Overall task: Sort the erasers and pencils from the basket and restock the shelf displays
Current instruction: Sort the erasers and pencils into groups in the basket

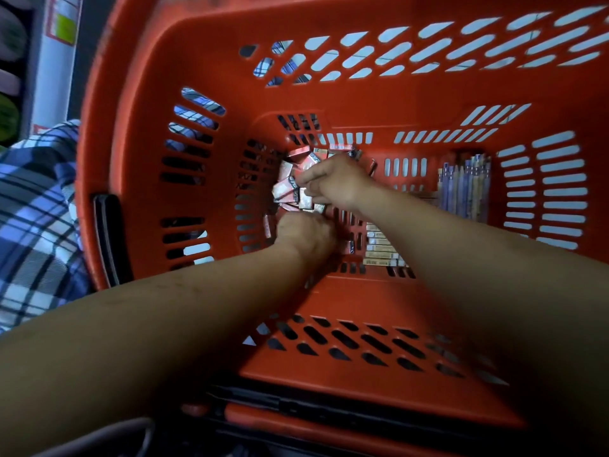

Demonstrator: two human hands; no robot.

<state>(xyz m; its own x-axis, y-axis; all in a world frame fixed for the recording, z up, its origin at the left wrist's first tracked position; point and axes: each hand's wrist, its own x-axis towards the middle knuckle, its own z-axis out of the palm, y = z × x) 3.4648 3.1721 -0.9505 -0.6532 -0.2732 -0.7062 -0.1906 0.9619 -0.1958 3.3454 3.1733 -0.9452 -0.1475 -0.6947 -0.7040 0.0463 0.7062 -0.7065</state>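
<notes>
The small pink wrapped erasers lie at nine o'clock from the right hand, which pinches one; I cannot tell for the left hand.

Bg only: far L a dark shelf, goods on it blurred, greenish + pinkish blobs, can't ID. Next to it a white upright post w/ a red-bordered label, yellow-green patch on it, text unreadable. Dark strip right of the post. Floor pale blue-white, thin joint lines, looks tiled. Blue/white/black plaid cloth at L edge. Light brighter at top, dim toward the bottom.
</notes>
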